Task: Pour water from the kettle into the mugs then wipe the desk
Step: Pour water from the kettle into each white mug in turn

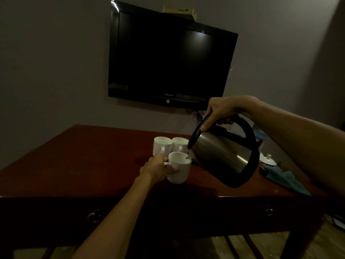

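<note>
The right hand (222, 109) grips the black handle of the steel kettle (224, 154), its fingers (225, 121) curled under the handle and the thumb pressed along the black lid near the top. The kettle is held above the reddish-brown surface (84, 165), tilted with its spout down and to the left, right over the rim of the nearest white mug (180, 168). A thin stream of water runs from the spout into that mug, and water shows inside it. The left hand (156, 168) holds this mug at its handle side, fingers wrapped around the handle and the thumb lying across the mug's lower wall; the mug stands on the surface near its front middle. Just behind it stand two more white mugs side by side and touching, the left mug (162, 145) and the right mug (179, 144), both with handles turned toward the camera. A blue-green cloth (285, 181) lies crumpled on the surface to the right, beyond the kettle's base. Behind the cloth sits a small white lidded pot (267, 160). A dark television (168, 58) hangs on the wall above the surface, with a small box (179, 12) resting on its top edge. Two ring pulls show on the front of the surface, the left ring pull (93, 215) being the clearer.
</note>
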The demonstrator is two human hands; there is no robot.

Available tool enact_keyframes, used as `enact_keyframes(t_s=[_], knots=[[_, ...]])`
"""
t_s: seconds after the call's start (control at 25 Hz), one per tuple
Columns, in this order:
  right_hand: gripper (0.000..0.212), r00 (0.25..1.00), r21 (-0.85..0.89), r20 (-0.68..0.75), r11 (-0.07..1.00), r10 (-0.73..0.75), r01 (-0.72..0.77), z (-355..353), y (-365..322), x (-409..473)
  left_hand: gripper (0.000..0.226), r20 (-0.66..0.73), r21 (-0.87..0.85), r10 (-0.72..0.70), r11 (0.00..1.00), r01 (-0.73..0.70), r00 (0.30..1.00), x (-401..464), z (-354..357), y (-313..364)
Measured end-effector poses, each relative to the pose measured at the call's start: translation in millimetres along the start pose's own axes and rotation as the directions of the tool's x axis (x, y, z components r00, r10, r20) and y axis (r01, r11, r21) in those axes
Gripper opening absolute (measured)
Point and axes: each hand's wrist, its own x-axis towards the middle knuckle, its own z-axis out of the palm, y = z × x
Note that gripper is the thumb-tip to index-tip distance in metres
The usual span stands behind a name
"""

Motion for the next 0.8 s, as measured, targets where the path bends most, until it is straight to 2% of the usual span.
enact_keyframes(t_s=[0.52,0.8], knots=[[0.05,1.0,0.009,0.019,1.0,-0.008,0.008,-1.1,0.2,1.7,0.023,0.011,-0.011,0.0,1.0,0.0,1.0,0.5,-2.1,-0.1],[0.04,1.0,-0.003,0.017,1.0,0.003,-0.003,-0.8,-0.7,2.3,0.027,0.017,-0.038,0.013,0.999,-0.013,1.0,0.1,-1.6,-1.2]])
